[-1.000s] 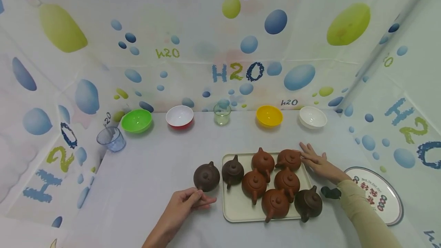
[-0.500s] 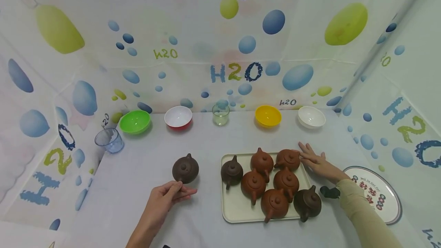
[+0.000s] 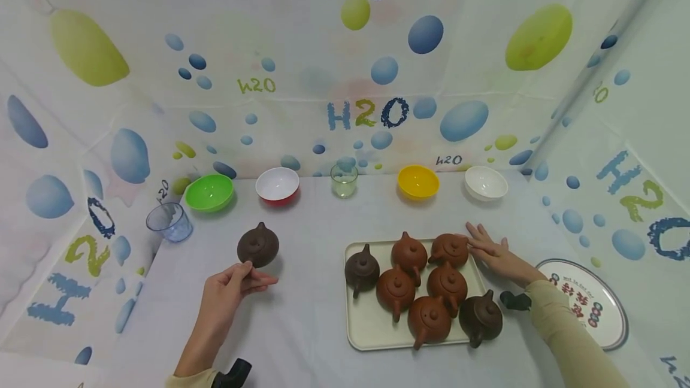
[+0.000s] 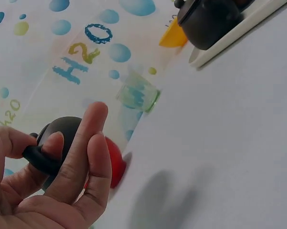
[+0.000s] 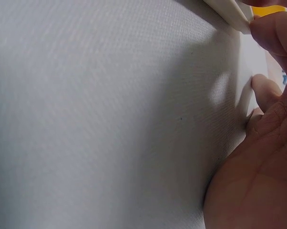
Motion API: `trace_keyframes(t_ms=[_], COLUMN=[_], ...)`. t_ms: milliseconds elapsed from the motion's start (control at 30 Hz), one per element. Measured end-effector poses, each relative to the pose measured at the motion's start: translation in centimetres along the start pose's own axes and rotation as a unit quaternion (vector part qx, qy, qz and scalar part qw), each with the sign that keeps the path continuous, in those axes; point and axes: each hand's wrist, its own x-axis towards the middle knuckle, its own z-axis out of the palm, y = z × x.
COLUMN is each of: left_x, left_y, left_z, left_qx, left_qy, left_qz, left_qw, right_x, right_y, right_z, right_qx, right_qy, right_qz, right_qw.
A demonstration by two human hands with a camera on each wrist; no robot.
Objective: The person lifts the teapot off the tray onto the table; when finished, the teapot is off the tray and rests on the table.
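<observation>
A dark brown teapot (image 3: pixel 258 245) hangs over the left part of the table. My left hand (image 3: pixel 230 289) pinches its handle (image 4: pixel 40 161) between thumb and curled finger, and the other fingers stick out. Shadows of hand and pot fall on the cloth beneath. At the right, my right hand (image 3: pixel 498 259) lies on the table with straight fingers, fingertips at the corner of the cream tray (image 3: pixel 372 331) and close to a reddish-brown teapot (image 3: pixel 450 249). Several reddish-brown teapots and a dark one (image 3: pixel 362 269) stand on the tray. Another dark teapot (image 3: pixel 481 318) overlaps its front right corner.
Along the back stand a green bowl (image 3: pixel 210 193), a red bowl with white inside (image 3: pixel 277 185), a pale green glass (image 3: pixel 344 181), a yellow bowl (image 3: pixel 418 183) and a white bowl (image 3: pixel 486 184). A blue glass (image 3: pixel 170 222) is far left. A round printed mat (image 3: pixel 587 304) lies right.
My left hand has carried the dark teapot leftward and farther back, away from the tray. The right hand stays in place.
</observation>
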Motion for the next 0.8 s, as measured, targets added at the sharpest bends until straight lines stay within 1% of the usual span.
trace_keyframes(t_ms=[67, 233, 333, 500, 567, 667, 800], left_x=[0.5, 1.7, 2.3, 3.1, 3.5, 4.0, 4.4], left_y=[0.0, -0.2, -0.4, -0.8, -1.0, -1.5, -2.3], left_z=[-0.3, -1.7, -2.9, -4.9, -5.5, -6.1, -6.4], left_qx=[0.0, 0.004, 0.02, 0.057, 0.057, 0.049, 0.04], left_qy=[0.01, 0.039, 0.057, 0.084, 0.088, 0.087, 0.082], left_qz=[0.002, -0.004, -0.022, -0.065, -0.079, -0.097, -0.117], left_qw=[0.9999, 0.9992, 0.9979, 0.9927, 0.9914, 0.9903, 0.9889], right_x=[0.1, 0.4, 0.7, 0.9, 0.8, 0.7, 0.5], right_y=[0.3, 1.3, 1.9, 2.5, 2.5, 2.3, 1.9], right_z=[0.0, -0.1, -0.1, 0.0, -0.1, 0.0, 0.0], right_qx=[0.007, 0.009, 0.014, 0.024, 0.027, 0.024, 0.015], right_qy=[0.0, -0.001, -0.002, -0.001, -0.004, 0.0, 0.002], right_qz=[-0.01, -0.01, -0.002, -0.007, -0.014, -0.008, -0.001], right_qw=[1.0, 1.0, 1.0, 1.0, 1.0, 1.0, 1.0])
